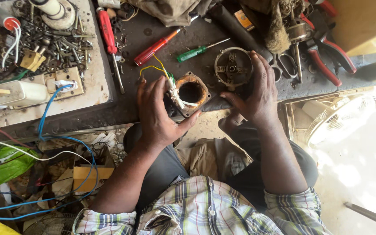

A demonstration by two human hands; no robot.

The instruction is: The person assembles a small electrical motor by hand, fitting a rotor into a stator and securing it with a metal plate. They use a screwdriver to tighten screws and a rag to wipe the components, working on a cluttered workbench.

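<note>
Head view: both hands on motor parts at table edge

Head view, centre frame: left hand (157, 114) wraps a motor stator (191, 92) with copper-brown windings, thumb under its lower rim, fingers on its left side. Grip closed around the stator, which sits at the near edge of the dark table (162, 26). Yellow and green leads (155, 67) run up from it. Right hand (257, 93) is just right of the stator, fingertips touching a round metal end cover (233, 67) lying flat on the table; grip loose, resting rather than clenched. Upper centre: green screwdriver (196, 52) and red screwdriver (157, 45). Upper right: red-handled pliers (327, 56) and scissors (286, 65). Upper left: tray of screws (57, 43). Blue cable (62, 143) trails lower left.
</note>
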